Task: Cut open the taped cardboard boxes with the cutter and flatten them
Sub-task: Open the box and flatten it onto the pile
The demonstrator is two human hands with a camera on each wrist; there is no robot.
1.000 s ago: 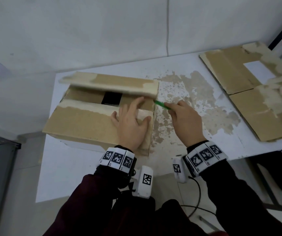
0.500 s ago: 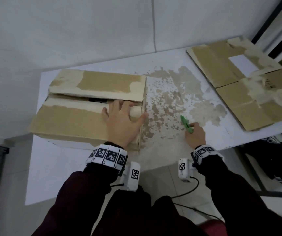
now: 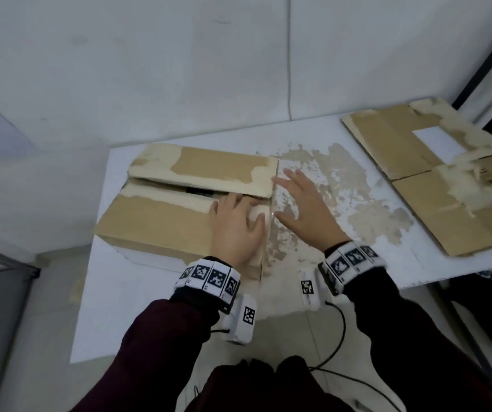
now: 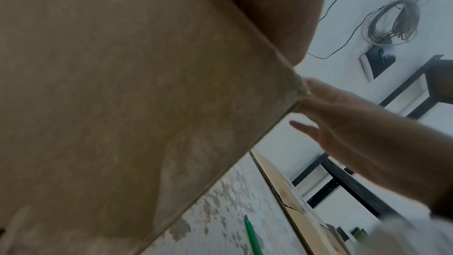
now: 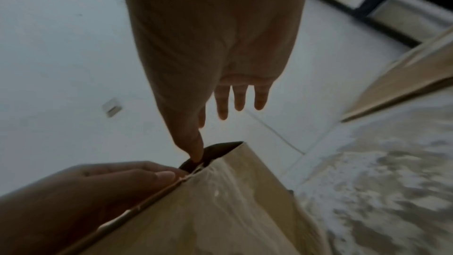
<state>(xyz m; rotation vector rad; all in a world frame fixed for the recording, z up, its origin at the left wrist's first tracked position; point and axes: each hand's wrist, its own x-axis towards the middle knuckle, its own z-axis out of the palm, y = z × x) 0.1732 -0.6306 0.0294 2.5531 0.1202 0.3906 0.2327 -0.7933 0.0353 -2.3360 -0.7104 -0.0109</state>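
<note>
A brown cardboard box (image 3: 155,221) lies on the left of the white table (image 3: 137,307). A dark slit runs between its two top flaps. My left hand (image 3: 236,224) lies flat on the near flap at its right end, fingertips at the slit. My right hand (image 3: 301,203) is open with spread fingers against the box's right end, beside the far flap (image 3: 215,168). In the right wrist view its thumb (image 5: 196,152) touches the flap gap at the box corner. The green cutter (image 4: 252,238) lies on the table, seen only in the left wrist view.
Flattened cardboard (image 3: 447,185) covers the table's right side. The tabletop between it and the box is worn, with brown patches (image 3: 358,203). A wall stands close behind the table. A black metal frame (image 3: 488,69) stands at the far right. Cables (image 3: 340,337) hang below the front edge.
My right hand set the green cutter down on the table and came back empty and open to the box's right end. The far flap has dropped lower. My left hand stayed on the near flap.
</note>
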